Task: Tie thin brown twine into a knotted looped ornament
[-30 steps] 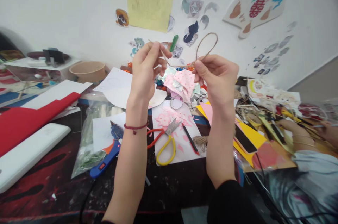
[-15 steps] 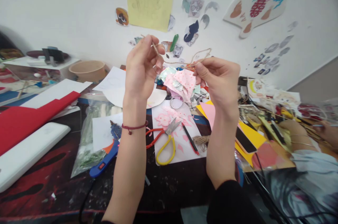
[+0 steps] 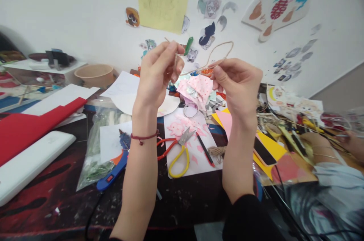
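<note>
A thin length of brown twine (image 3: 215, 47) is raised above the table between my two hands. My left hand (image 3: 157, 68) pinches one end, and a short tip sticks out above the fingers. With thumb and forefinger my right hand (image 3: 237, 82) grips the twine farther along, where it rises in a loose loop. Beneath the hands lie scissors (image 3: 182, 150) with one red and one yellow handle, partly open. Beside them are a black and red pen (image 3: 205, 150) and a small bundle of twine (image 3: 217, 152), on white paper (image 3: 170, 159) with pink cut pieces.
A blue glue gun (image 3: 113, 172) lies by my left forearm, on a plastic bag (image 3: 91, 165). Pink patterned fabric (image 3: 199, 89) is heaped at the back. A phone (image 3: 264, 151) rests on yellow card at right. Another person's arm (image 3: 321, 146) is at the far right.
My left hand has turned and shifted slightly right, its fingers closing more on the twine end. The loop by my right hand stands larger and higher.
</note>
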### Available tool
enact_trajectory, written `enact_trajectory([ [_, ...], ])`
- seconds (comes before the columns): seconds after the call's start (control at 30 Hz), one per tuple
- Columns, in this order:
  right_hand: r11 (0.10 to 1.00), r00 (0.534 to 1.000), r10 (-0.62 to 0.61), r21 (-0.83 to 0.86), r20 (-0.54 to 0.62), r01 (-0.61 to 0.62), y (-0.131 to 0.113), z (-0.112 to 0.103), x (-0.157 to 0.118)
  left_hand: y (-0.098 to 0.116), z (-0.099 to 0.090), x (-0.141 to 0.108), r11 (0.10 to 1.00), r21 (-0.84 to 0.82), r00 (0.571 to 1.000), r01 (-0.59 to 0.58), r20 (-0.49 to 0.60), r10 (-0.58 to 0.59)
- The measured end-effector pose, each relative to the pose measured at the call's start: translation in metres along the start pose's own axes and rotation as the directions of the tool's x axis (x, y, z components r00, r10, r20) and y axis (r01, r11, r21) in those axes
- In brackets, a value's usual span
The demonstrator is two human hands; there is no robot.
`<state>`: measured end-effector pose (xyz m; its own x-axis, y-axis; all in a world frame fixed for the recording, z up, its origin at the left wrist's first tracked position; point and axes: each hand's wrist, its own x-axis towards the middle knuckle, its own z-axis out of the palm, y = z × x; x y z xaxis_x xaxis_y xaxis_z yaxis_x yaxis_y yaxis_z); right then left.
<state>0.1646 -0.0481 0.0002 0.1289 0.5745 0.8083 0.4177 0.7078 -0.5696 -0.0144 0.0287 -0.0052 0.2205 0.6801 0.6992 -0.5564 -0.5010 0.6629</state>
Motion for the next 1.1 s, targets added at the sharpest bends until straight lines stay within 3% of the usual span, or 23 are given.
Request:
enact_trajectory([
  [0.1,1.0,1.0,-0.007,-0.002,0.004,0.007,-0.001,-0.001,-0.001,0.001,0.003,-0.002,0.986,0.159,0.995,-0.046,0.091,0.032],
  [0.27,0.999,1.0,0.006,-0.052,-0.005,-0.006,-0.006,0.002,-0.003,0.006,0.014,-0.006,0.921,0.37,0.992,-0.12,0.081,0.097],
  [0.33,0.997,1.0,-0.006,-0.082,0.004,0.006,-0.009,0.003,-0.003,0.006,0.017,-0.007,0.889,0.431,0.984,-0.155,0.146,0.101],
  [0.43,0.994,0.998,-0.064,-0.092,0.027,0.066,-0.014,0.002,-0.003,0.003,0.017,-0.007,0.893,0.418,0.961,-0.166,0.27,0.053],
  [0.53,0.992,0.993,-0.102,-0.07,0.061,0.107,-0.016,-0.001,-0.001,-0.004,0.017,-0.006,0.935,0.335,0.944,-0.116,0.329,-0.001],
  [0.8,0.991,0.978,-0.09,0.115,0.189,0.069,-0.013,-0.012,0.001,-0.017,0.027,-0.005,0.918,0.345,0.949,-0.193,0.303,0.086],
  [1.0,0.99,0.995,-0.051,0.135,0.083,0.04,-0.006,-0.015,0.003,-0.004,0.028,-0.006,0.893,0.406,0.963,-0.192,0.252,0.093],
  [1.1,0.992,0.999,-0.014,0.126,0.043,0.008,-0.008,-0.016,0.004,0.011,0.023,-0.009,0.877,0.458,0.967,-0.147,0.252,0.031],
])
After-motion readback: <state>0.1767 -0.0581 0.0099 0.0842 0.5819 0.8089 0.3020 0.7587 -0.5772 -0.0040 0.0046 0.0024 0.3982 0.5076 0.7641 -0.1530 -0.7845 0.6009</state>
